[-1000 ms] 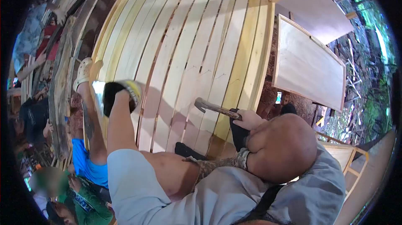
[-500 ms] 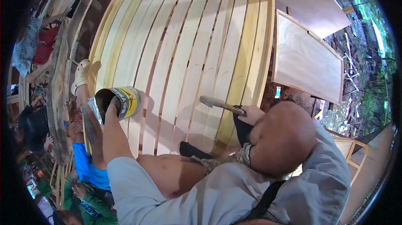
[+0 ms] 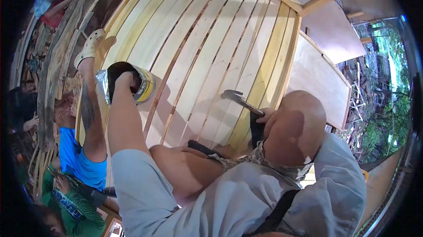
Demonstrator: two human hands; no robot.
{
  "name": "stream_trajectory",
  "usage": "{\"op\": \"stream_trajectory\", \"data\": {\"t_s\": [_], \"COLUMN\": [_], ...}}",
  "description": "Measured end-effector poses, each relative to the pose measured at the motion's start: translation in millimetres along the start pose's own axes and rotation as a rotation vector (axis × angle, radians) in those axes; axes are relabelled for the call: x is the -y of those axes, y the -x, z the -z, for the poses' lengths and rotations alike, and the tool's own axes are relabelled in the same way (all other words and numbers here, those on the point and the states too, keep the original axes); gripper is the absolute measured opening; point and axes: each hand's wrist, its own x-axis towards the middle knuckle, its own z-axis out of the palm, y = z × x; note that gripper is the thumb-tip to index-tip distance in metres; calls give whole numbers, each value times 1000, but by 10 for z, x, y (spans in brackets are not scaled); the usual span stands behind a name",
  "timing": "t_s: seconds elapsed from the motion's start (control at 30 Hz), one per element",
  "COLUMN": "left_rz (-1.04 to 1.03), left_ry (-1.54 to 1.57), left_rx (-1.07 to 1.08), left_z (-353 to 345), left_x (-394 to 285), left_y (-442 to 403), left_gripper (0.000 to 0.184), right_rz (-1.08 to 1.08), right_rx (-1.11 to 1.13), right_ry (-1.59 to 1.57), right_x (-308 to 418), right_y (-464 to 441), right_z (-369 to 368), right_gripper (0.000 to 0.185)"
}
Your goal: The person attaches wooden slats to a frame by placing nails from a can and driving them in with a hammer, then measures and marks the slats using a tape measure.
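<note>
"Yellow shows on the label of your can (image 3: pixel 148 90), which is tipped with its open mouth toward you, over the pale slatted platform (image 3: pixel 194 65) near its left side. Can you see what your left hand (image 3: pixel 126 80) does there?"

"It reaches into the mouth of the can, past a shiny, foil-like flap (image 3: pixel 102 86) on the rim. Your fingers are hidden inside, so I cannot tell whether they are spread or pinching anything."

"And your right hand (image 3: pixel 268 116)?"

"That one is closed around the handle of your hammer (image 3: pixel 238 98), close to your bent knee (image 3: pixel 299 124). The hammer head is raised away from your fist and points toward the middle slats, well apart from the can. Whether it touches the wood, I cannot tell."

"What lies around you?"

"Long slats run away from you with narrow dark gaps between them, and a yellower wooden frame borders them. Just past the can, a cream clog (image 3: pixel 91 47) sits on another person's foot at the platform's edge; that leg leads back to blue shorts (image 3: pixel 81 154). Nearer you on that side is a person in a green shirt (image 3: pixel 72 201). To your right, beyond the frame, a pale framed panel (image 3: pixel 315 78) stands beside the platform, with green foliage (image 3: pixel 390 118) farther out."
</note>
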Motion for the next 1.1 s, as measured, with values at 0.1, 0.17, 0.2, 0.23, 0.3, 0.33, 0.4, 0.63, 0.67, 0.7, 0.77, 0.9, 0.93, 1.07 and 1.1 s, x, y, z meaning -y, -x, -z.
{"op": "stream_trajectory", "data": {"t_s": [0.1,0.17,0.2,0.23,0.3,0.33,0.4,0.63,0.67,0.7,0.77,0.9,0.93,1.07,1.1], "left_rz": [-8,-13,-14,-13,-14,-11,-2,-182,-144,-103,-48,-131,-222,-227,-238], "left_ry": [25,43,54,63,85,101,147,80,199,318,503,919,1069,1116,1108], "left_rx": [-1,6,5,8,14,11,12,-162,-179,-197,-140,-168,-197,-170,-151], "left_z": [20,9,3,-35,-62,-53,-32,134,178,198,297,396,366,559,549], "left_x": [2,-8,-15,-11,-13,0,30,216,243,288,395,647,679,136,-88], "left_y": [-65,-104,-123,-125,-172,-186,-199,321,501,632,873,1213,1287,1661,1637], "left_gripper": [31,31,31,31,31,31,31,34,30,27,27,23,22,14,14], "right_rz": [-1,-2,-1,0,-4,-8,-38,100,194,212,255,122,122,177,158], "right_rx": [29,49,55,65,81,93,43,182,165,186,140,52,89,68,70], "right_ry": [60,102,118,133,157,163,265,99,46,41,-16,159,120,114,102], "right_x": [129,191,216,266,297,344,468,229,119,163,270,528,536,460,399], "right_y": [-64,-79,-113,-116,-106,-140,-126,-339,-429,-477,-549,-558,-585,-640,-632], "right_z": [88,131,138,170,226,295,319,237,191,184,201,131,149,169,185], "right_gripper": [39,40,40,41,42,42,41,39,39,39,37,38,38,36,36]}}
